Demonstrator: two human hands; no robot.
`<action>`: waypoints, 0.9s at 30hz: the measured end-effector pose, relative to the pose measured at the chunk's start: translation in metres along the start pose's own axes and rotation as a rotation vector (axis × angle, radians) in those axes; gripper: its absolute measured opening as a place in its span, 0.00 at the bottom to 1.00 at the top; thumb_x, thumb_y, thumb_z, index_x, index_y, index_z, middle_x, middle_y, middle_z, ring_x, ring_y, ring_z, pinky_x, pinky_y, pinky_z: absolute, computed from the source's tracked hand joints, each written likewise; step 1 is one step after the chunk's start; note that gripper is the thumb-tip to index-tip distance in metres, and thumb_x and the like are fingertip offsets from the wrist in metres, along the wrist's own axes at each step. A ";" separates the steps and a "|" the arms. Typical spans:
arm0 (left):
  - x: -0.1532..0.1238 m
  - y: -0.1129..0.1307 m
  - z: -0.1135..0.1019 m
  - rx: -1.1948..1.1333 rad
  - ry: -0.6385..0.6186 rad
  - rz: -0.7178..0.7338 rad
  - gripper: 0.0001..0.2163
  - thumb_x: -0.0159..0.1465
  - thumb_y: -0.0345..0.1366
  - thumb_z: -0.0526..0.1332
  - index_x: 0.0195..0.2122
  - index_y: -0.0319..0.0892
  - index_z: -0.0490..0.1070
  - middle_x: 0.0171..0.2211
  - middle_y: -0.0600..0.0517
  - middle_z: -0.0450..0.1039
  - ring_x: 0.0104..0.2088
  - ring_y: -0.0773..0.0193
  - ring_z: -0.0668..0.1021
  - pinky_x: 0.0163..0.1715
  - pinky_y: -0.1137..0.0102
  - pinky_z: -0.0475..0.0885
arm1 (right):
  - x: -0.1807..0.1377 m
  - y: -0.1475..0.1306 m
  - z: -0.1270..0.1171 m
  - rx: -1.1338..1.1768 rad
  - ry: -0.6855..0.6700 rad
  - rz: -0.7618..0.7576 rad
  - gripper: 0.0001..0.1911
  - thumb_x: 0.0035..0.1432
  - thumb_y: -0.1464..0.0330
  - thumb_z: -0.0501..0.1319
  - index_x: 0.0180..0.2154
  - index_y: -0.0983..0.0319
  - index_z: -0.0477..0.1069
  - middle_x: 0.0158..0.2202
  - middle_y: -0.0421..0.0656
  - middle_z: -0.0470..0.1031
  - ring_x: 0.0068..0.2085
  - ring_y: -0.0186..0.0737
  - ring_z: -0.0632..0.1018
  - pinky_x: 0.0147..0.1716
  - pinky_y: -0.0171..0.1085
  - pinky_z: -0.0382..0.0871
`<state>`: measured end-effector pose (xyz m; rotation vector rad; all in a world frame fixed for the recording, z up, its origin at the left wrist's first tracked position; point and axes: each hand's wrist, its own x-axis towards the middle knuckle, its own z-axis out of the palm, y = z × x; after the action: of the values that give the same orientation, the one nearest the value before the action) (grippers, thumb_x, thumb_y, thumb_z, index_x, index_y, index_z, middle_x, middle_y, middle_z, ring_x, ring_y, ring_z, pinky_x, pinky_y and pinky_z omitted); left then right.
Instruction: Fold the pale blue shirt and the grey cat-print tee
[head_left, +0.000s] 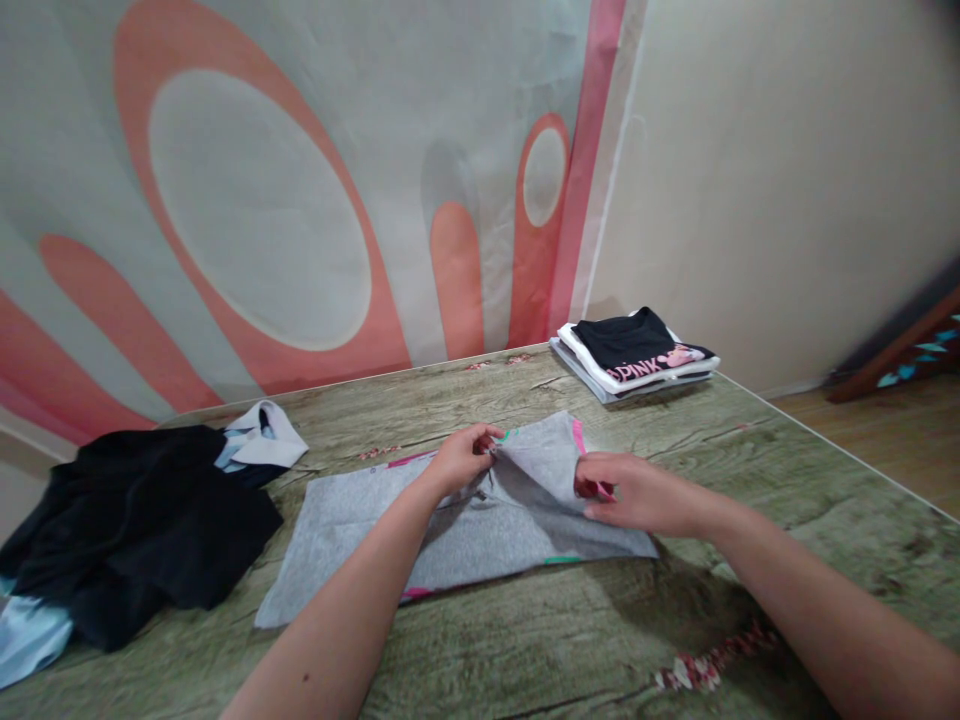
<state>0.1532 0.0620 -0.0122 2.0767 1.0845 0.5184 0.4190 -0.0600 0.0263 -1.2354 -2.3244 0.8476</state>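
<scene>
A grey garment point(360, 525) with pink and green trim lies flat across the middle of the table point(525, 650). My left hand point(463, 457) pinches a raised fold of its fabric near the far edge. My right hand point(630, 492) grips the same raised part from the right, fingers closed over the cloth and a bit of pink trim. The fold stands up between the two hands.
A heap of black, white and light-blue clothes point(135, 525) lies at the table's left. A neat stack of folded shirts point(637, 358), black one with pink lettering on top, sits at the far right corner. A wall with orange shapes stands behind; wooden floor lies to the right.
</scene>
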 end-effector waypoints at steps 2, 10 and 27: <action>0.001 -0.001 0.002 0.019 -0.002 0.000 0.19 0.52 0.22 0.57 0.44 0.41 0.76 0.32 0.54 0.73 0.32 0.67 0.73 0.34 0.73 0.69 | -0.002 -0.010 0.000 -0.004 -0.076 -0.091 0.10 0.54 0.74 0.61 0.40 0.59 0.73 0.39 0.41 0.73 0.42 0.38 0.72 0.43 0.35 0.63; 0.001 -0.001 0.002 0.091 0.007 0.008 0.17 0.52 0.20 0.56 0.39 0.42 0.78 0.30 0.54 0.74 0.31 0.67 0.74 0.33 0.74 0.70 | -0.005 0.008 0.005 -0.055 -0.068 0.163 0.21 0.48 0.72 0.64 0.46 0.60 0.69 0.35 0.39 0.70 0.36 0.37 0.71 0.34 0.33 0.62; 0.000 0.006 -0.001 0.144 -0.021 0.071 0.16 0.55 0.23 0.52 0.36 0.43 0.77 0.38 0.52 0.77 0.42 0.62 0.76 0.47 0.68 0.69 | -0.008 0.026 -0.003 -0.153 -0.019 0.247 0.03 0.52 0.72 0.57 0.31 0.61 0.69 0.28 0.38 0.73 0.30 0.36 0.72 0.29 0.32 0.57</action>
<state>0.1561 0.0602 -0.0069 2.2478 1.0663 0.4644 0.4409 -0.0546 0.0110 -1.6119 -2.3189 0.7723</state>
